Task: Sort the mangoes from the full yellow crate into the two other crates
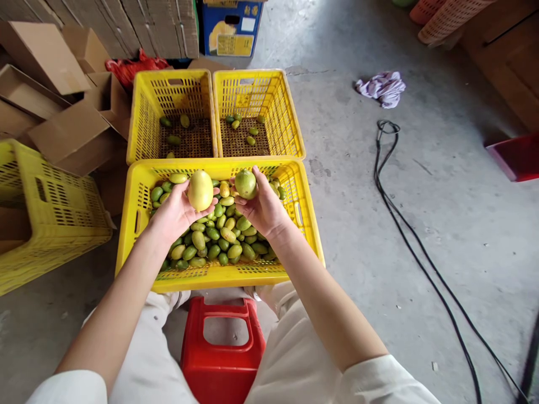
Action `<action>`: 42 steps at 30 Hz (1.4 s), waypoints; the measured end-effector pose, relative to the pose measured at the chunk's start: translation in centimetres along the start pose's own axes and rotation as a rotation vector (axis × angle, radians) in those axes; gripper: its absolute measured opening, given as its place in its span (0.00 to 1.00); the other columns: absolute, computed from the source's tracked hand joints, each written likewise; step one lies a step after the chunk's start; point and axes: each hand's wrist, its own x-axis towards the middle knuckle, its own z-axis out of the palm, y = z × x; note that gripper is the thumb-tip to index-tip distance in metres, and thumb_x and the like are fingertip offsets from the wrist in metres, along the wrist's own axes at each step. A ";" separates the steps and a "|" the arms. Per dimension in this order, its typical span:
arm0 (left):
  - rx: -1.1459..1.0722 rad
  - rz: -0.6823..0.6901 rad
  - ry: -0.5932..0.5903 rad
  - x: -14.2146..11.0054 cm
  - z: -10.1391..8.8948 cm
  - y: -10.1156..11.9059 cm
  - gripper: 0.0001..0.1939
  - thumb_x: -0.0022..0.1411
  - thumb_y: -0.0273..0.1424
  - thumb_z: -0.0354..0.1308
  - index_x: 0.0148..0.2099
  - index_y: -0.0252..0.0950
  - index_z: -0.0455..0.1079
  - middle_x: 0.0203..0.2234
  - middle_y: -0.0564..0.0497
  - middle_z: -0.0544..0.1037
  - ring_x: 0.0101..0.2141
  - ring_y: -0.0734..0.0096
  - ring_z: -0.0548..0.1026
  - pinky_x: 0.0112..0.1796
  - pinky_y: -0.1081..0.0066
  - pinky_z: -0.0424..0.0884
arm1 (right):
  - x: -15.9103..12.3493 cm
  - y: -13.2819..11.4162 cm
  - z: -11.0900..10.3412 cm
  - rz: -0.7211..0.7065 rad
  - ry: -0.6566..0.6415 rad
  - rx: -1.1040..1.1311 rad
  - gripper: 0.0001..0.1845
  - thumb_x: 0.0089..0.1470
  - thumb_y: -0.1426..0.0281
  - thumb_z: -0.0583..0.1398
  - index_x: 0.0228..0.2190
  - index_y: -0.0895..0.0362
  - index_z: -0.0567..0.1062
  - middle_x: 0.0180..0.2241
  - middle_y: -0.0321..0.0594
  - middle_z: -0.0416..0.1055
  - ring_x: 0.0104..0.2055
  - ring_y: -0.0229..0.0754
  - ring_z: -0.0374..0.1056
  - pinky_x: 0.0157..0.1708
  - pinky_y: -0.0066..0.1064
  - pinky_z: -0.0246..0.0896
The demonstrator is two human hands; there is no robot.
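Observation:
My left hand is closed around a large pale-yellow oval fruit, held up with its smooth side facing me. In my right hand is a rounder green fruit, gripped between thumb and fingers. Both hands are above a wide yellow crate filled with many smaller green and yellowish oval fruits. Behind it stand two more yellow crates, one at the left and one at the right. Each has a few green fruits on its bottom.
A red plastic stool stands between my legs. Cardboard boxes and another yellow crate lie to the left. On the floor at right are a black cable and a crumpled cloth. A blue carton stands behind.

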 end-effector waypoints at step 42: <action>-0.059 0.054 0.138 0.4 -1.4 1.2 0.15 0.67 0.43 0.76 0.44 0.40 0.77 0.35 0.49 0.83 0.35 0.67 0.83 0.32 0.74 0.80 | -0.2 -0.3 -0.2 0.052 0.044 0.078 0.08 0.57 0.64 0.67 0.29 0.51 0.73 0.27 0.36 0.75 0.33 0.42 0.74 0.24 0.27 0.65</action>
